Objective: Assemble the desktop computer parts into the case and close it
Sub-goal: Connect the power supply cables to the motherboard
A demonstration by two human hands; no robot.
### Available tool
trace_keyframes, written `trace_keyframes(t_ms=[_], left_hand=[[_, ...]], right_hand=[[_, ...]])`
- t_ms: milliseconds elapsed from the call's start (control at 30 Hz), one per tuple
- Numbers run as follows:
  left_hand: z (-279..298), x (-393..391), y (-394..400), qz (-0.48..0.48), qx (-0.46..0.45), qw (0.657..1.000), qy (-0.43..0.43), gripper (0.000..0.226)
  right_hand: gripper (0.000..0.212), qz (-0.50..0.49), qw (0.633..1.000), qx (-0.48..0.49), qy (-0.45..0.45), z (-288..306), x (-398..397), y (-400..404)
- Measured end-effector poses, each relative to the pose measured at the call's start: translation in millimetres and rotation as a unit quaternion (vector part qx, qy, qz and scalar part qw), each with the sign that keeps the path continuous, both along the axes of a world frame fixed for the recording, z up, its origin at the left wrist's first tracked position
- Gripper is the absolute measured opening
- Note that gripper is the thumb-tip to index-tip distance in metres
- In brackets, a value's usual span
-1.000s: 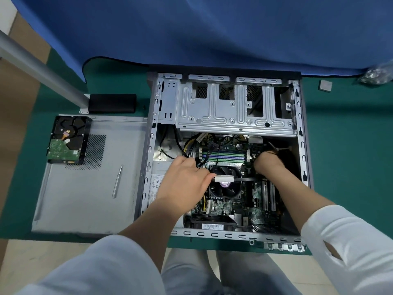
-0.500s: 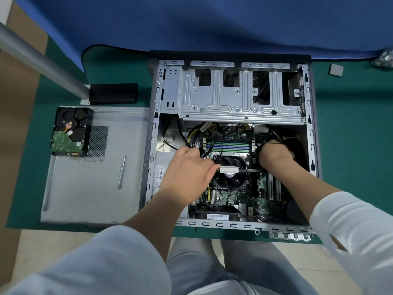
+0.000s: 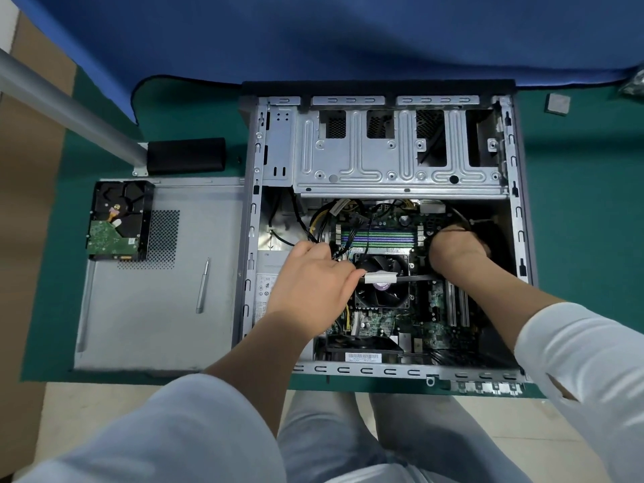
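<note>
Head view, looking down into the open case, laid on its side on the green worktop, presumably so that the motherboard faces up and can be reached from above. Left hand low over the power supply, thumb and fingers pinched on the white-labelled end of a flat black cable. Cable stretched straight across the CPU fan towards the right hand, probably held taut to keep it off the blades while being routed or plugged in. Right hand bent knuckles-up at the far right of the board, beside the memory slots.

Hard drive lying circuit-side up on the removed side panel, well apart from the drive cage, so not yet fitted. Screwdriver also on the panel, near to hand for the screws. Closing clearly some way off.

Hard to make out: right fingertips hidden under the hand itself, so impossible to say whether gripping the cable's far end, a plug, or nothing. Cable's right end lost behind the wrist. Dark corner of the case beyond the right hand unreadable. Small grey square on the worktop unidentifiable. Something shiny at the far right edge cut off.
</note>
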State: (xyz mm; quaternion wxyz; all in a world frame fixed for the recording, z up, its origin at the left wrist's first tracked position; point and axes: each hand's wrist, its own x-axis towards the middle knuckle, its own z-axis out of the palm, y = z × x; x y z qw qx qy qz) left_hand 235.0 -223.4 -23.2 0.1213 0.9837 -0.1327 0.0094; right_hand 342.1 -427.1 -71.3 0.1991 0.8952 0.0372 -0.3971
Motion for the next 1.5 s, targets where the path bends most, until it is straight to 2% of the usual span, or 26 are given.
trace_keyframes(t_ms=[133, 333, 400, 533, 733, 900, 1067, 1233, 1300, 1433, 1500], left_hand=[[0.8, 0.7, -0.3, -0.003, -0.003, 1.000, 0.000, 0.038], [0.8, 0.6, -0.7, -0.007, 0.015, 1.000, 0.004, 0.043], [0.3, 0.7, -0.2, -0.008, 0.015, 1.000, 0.001, 0.045], [0.4, 0.6, -0.4, -0.004, 0.019, 1.000, -0.006, 0.047], [-1.4, 0.1, -0.4, -0.001, 0.012, 1.000, -0.018, 0.046], [-1.6, 0.1, -0.3, -0.005, 0.020, 1.000, -0.015, 0.042], [-3.8, -0.2, -0.4, -0.004, 0.024, 1.000, -0.016, 0.041], [-3.8, 1.0, 0.3, -0.009, 0.025, 1.000, -0.016, 0.042], [-2.9, 0.8, 0.0, -0.009, 0.028, 0.999, -0.016, 0.042], [-3.5, 0.6, 0.5, -0.018, 0.035, 0.999, -0.015, 0.044], [-3.2, 0.4, 0.6, -0.018, 0.034, 0.999, -0.016, 0.045]], right_hand=[[0.044, 0.035, 0.999, -0.036, -0.009, -8.6, -9.9, -3.0], [0.039, 0.117, 0.989, -0.078, 0.045, -6.6, -11.1, -1.8], [0.037, 0.100, 0.992, -0.062, 0.049, -8.4, -5.2, -1.7], [0.040, 0.003, 0.999, -0.004, 0.039, -6.5, 7.6, -0.3], [0.050, -0.024, 0.999, -0.010, 0.041, -4.4, 7.5, -3.4], [0.039, 0.069, 0.997, -0.038, 0.003, -1.6, -6.2, -5.8], [0.032, 0.136, 0.988, -0.071, 0.003, -1.8, -6.4, -3.5], [0.033, 0.264, 0.958, -0.107, 0.016, 2.8, -4.1, -8.7], [0.033, 0.244, 0.965, -0.096, 0.008, 0.8, -2.7, -8.8], [0.033, 0.140, 0.988, -0.056, -0.020, -5.3, -10.2, -4.9], [0.033, 0.130, 0.990, -0.047, -0.028, -5.5, -8.7, -4.6]])
